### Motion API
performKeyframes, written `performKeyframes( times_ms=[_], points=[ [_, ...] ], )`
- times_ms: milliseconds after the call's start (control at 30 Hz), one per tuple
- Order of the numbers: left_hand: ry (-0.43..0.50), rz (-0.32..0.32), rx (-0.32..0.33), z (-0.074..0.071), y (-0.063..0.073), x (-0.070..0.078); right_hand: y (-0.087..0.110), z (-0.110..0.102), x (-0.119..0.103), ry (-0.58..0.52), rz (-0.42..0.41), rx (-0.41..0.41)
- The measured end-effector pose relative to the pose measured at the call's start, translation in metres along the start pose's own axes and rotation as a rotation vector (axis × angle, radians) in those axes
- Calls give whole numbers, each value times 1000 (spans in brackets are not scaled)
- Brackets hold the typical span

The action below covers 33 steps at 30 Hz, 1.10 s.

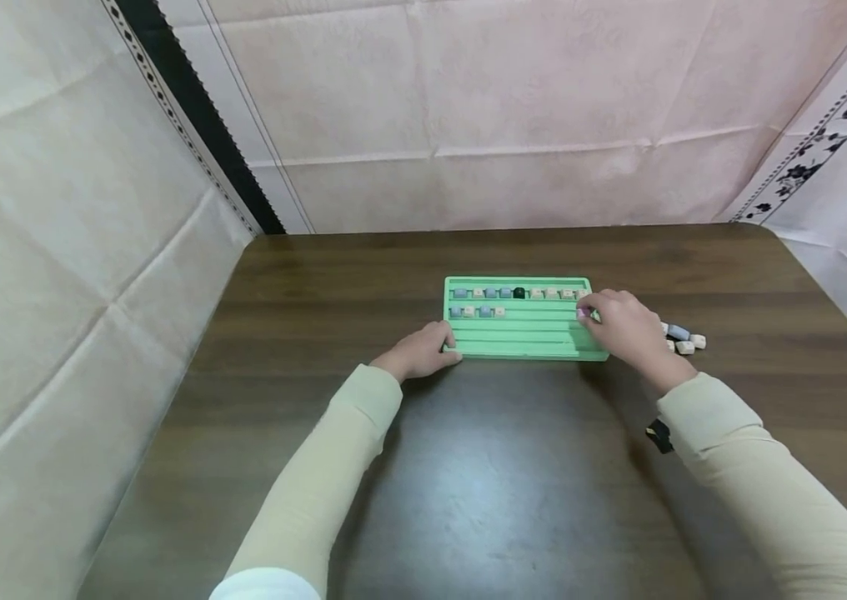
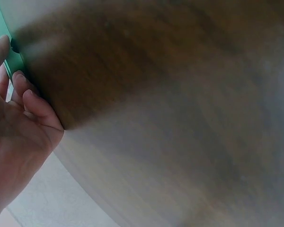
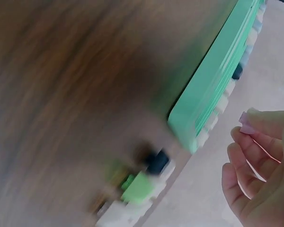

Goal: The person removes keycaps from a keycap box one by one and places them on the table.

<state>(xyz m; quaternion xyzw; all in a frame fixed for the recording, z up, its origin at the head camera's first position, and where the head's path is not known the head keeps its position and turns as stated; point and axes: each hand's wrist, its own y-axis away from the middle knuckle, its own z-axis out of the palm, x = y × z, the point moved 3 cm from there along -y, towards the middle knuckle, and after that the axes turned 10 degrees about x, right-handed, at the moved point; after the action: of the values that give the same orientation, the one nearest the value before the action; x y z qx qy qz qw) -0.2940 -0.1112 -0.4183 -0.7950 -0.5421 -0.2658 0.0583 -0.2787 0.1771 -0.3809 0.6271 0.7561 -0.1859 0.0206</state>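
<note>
A light green keycap tray (image 1: 521,346) with ridged rows lies on the table. Its back row holds blue-grey and white keycaps and one black keycap (image 1: 518,292); a shorter run of keycaps (image 1: 477,312) sits at the left of the second row. My left hand (image 1: 422,350) grips the tray's front left corner between thumb and fingers. In my right hand (image 1: 624,327) a small pinkish-purple keycap (image 3: 246,124) is pinched between thumb and index finger, over the right end of the second row. Whether it touches the tray, I cannot tell.
Loose keycaps (image 1: 684,347) lie on the brown table (image 1: 498,467) right of the tray, partly behind my right hand. Among them the right wrist view shows a green keycap (image 3: 137,188) and a dark one (image 3: 157,162). Pale cloth (image 1: 543,108) hangs behind the table.
</note>
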Motion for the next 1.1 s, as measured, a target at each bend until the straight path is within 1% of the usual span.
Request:
performKeyframes(
  times_ms=[233, 333, 533, 833, 967, 1100],
  points=[
    [3, 10, 11, -2, -3, 1, 13, -20, 22, 29, 33, -7],
    [1, 12, 7, -2, -4, 0, 19, -25, 32, 32, 51, -25],
    [9, 1, 8, -1, -3, -2, 32, -28, 52, 41, 82, -37],
    [23, -5, -4, -2, -1, -1, 61, -37, 82, 59, 128, 12],
    [21, -2, -4, -3, 0, 0, 73, -35, 92, 68, 118, 13],
    [16, 6, -3, -2, -1, 0, 78, -30, 96, 70, 104, -15]
  ],
)
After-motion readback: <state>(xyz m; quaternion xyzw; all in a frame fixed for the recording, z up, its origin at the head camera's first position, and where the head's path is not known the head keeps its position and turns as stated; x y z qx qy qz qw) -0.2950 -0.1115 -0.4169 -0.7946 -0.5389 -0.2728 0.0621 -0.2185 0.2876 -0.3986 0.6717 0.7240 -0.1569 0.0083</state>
